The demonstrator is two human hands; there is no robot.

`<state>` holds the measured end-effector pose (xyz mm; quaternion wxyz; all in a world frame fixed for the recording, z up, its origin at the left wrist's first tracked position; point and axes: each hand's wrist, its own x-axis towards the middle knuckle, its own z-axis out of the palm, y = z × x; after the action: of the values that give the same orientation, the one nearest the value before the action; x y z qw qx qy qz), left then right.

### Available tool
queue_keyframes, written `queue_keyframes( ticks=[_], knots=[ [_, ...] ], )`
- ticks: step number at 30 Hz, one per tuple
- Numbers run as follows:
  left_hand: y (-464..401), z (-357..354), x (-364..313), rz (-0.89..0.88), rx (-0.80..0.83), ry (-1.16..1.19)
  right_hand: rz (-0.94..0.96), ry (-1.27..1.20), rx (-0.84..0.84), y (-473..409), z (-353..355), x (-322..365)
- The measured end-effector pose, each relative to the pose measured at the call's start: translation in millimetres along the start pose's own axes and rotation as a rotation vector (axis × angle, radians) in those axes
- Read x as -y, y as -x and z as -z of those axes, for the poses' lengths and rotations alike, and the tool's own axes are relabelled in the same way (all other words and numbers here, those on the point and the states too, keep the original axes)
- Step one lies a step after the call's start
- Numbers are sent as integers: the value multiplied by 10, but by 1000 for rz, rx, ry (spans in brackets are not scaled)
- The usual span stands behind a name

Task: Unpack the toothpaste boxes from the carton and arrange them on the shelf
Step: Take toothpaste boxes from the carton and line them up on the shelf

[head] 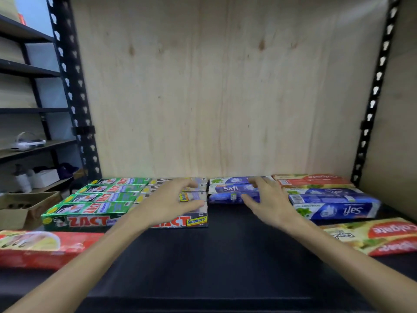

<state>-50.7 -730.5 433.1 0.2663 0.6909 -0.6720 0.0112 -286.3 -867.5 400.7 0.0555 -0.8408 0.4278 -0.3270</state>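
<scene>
Your left hand (171,199) hovers with fingers loosely curved over the grey-and-red Zact Smokers cartons (191,219), its thumb near the top of the front one; whether it actually touches or grasps a carton you cannot tell from this blurred view; your right hand (265,197) is spread and released, fingertips resting at the end of the blue-and-white Safi toothpaste boxes (228,192), thumb pointing towards the left hand; between both hands the Smokers cartons and the Safi boxes sit just beside each other on the dark shelf board (214,263). Left of your left hand lies a row of green Zact toothpaste boxes (90,206), side by side; nearer you on that side, a red-and-yellow toothpaste box (40,247) lies flat; right of your right hand is a stack of blue Safi boxes turned upside-down (334,204); behind them a red Colgate box (313,180); nearer you on the right, a yellow-and-red Colgate pack (372,238) lies at an angle. Far left of the black slotted upright (74,98), an open brown cardboard carton (24,208) stands on a lower level.
</scene>
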Motion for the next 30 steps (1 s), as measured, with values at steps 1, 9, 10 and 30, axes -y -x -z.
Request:
queue_keyframes(
  ticks=[1,9,10,30],
  knots=[
    [-76,-85,-76,0,11,6,-11,96,33,-40,53,-85],
    [-514,-674,-376,66,76,-199,84,395,216,-124,219,-525],
    [-531,-711,-395,69,74,-218,117,430,195,-118,219,-536],
    [-444,-739,-464,-2,-28,-266,238,353,149,62,693,-844]
  ],
)
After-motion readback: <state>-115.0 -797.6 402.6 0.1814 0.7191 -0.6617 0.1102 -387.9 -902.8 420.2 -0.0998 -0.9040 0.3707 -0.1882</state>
